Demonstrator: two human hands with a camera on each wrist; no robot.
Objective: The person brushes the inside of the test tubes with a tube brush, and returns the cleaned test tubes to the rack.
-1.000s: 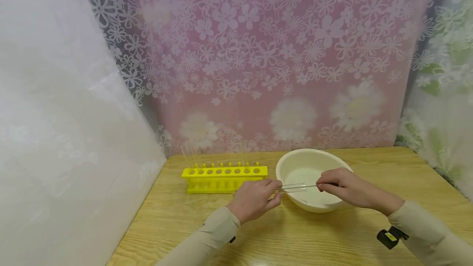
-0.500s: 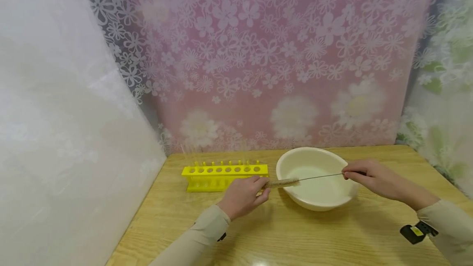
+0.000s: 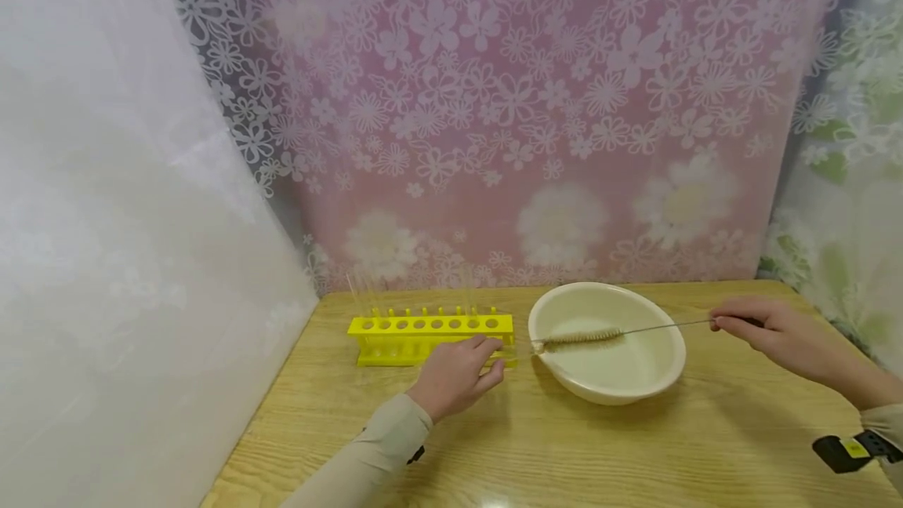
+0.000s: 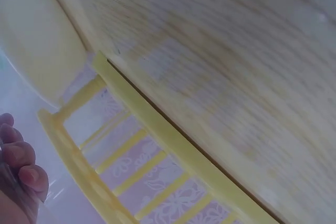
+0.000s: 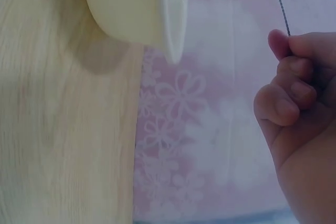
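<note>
In the head view my left hand [image 3: 455,375] holds a clear glass test tube [image 3: 522,352], its mouth towards the basin. My right hand [image 3: 786,339] pinches the twisted wire handle of a test tube brush [image 3: 584,339] between thumb and forefinger. The brush lies level across the white basin [image 3: 600,392], its tan bristles over the left part of the basin and its pale tip near the mouth of the tube. In the right wrist view the wire [image 5: 282,6] rises from the pinching fingers.
A yellow test tube rack [image 3: 430,328] stands left of the basin, just behind my left hand. Several clear test tubes [image 3: 361,292] stick up from it at its left end and towards the right. The wooden table [image 3: 564,453] ends at a flowered curtain [image 3: 494,100].
My right hand has moved to the right, drawing the brush out of the test tube until all its bristles show. My left hand has shifted slightly left with the tube.
</note>
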